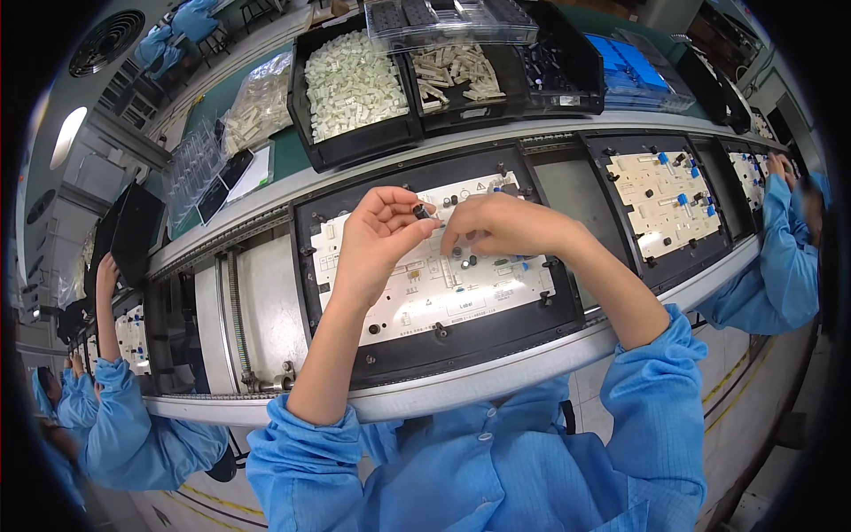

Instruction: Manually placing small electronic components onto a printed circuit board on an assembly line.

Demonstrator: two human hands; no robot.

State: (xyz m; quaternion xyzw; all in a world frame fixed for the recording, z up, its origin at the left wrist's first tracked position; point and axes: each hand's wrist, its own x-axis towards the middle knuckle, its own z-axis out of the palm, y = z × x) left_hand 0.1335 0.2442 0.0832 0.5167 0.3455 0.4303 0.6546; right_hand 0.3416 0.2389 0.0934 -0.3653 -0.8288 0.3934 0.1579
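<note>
Conveyor line (pixel 479 387) lol: over circuit board (pixel 399 312), pinched black component (pixel 421 212) in left hand (pixel 383 232), curled right hand (pixel 507 226), couldn't tell contents; maybe risked fingertip-slip drop.

We see bright, even indoor light, with a white lamp (pixel 68 138) glowing at upper left. The board (pixel 415 323) catches a soft sheen. Toward the edges the rail (pixel 479 383) bends, distant people (pixel 160 49) look soft, and the corners fall black.

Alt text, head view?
A person's left hand pinches a small black cylindrical part above a white circuit board in a black frame, the right hand close beside it. Behind are black bins of small parts; co-workers in blue on both sides.
</note>
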